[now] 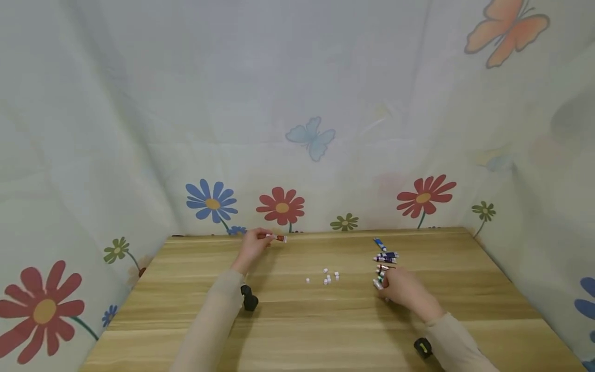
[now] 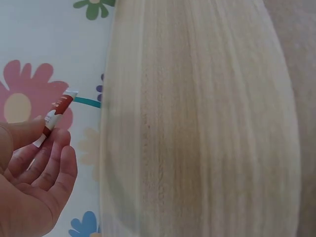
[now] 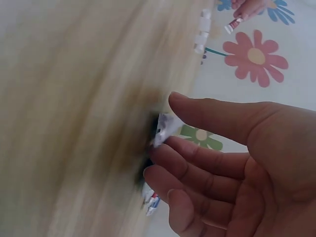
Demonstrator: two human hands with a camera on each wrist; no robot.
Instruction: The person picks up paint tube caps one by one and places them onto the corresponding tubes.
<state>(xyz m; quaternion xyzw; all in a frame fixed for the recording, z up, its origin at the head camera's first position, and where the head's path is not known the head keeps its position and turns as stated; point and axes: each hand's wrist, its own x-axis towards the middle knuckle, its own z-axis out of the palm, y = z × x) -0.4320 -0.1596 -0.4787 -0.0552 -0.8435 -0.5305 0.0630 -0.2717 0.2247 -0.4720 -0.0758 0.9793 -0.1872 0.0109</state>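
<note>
Left hand (image 1: 253, 249): thumb and fingers pinch a red-brown tube (image 1: 281, 238) near one end, left of centre in the head view, close to the far edge of the surface (image 1: 302, 325). Caution: most of the tube projects beyond the grip. A loosened pinch or a knock on the free end could tip it out, and near that edge it could drop behind the surface.

Right hand (image 1: 409, 292): fingers curved at a pale tube (image 1: 377, 284), right of centre in the head view. Whether the thumb has closed on it cannot be told; the right wrist view is blurred there.

Caution: the pale tube lies at the near end of a tight row. Fingers entering too wide could catch a neighbour and push it toward the dark purple tubes (image 1: 385, 260) or the blue tube (image 1: 379, 244) farther up the frame. A grip at the tip alone could let the smooth body roll or swivel.

Caution: small white pieces (image 1: 326, 281) lie loose on the surface between the hands. A low sweep by either hand or a sleeve (image 1: 218, 315) would probably scatter them.
</note>
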